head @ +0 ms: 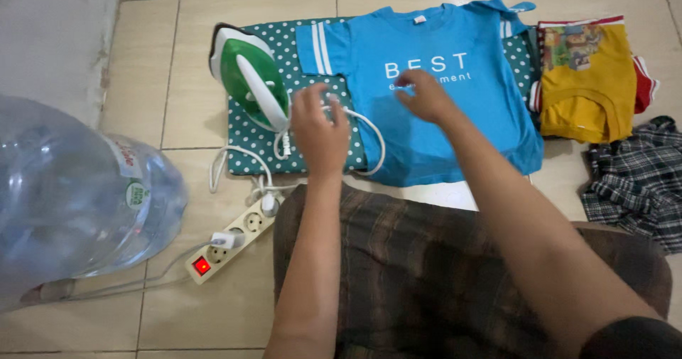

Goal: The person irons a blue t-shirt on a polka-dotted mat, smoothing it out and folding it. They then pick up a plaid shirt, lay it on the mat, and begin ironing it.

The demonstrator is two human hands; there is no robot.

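A blue T-shirt with white print lies flat on a green polka-dot mat on the tiled floor. My right hand rests on the middle of the shirt, fingers bent over the fabric. My left hand hovers over the shirt's left edge and the white cord, fingers spread, just right of the iron. A green and white iron stands on the mat's left part.
A white power strip with a lit red switch lies in front of the mat. A big clear water jug lies at left. Folded yellow and red clothes and a plaid garment sit at right. My lap, in dark plaid cloth, fills the foreground.
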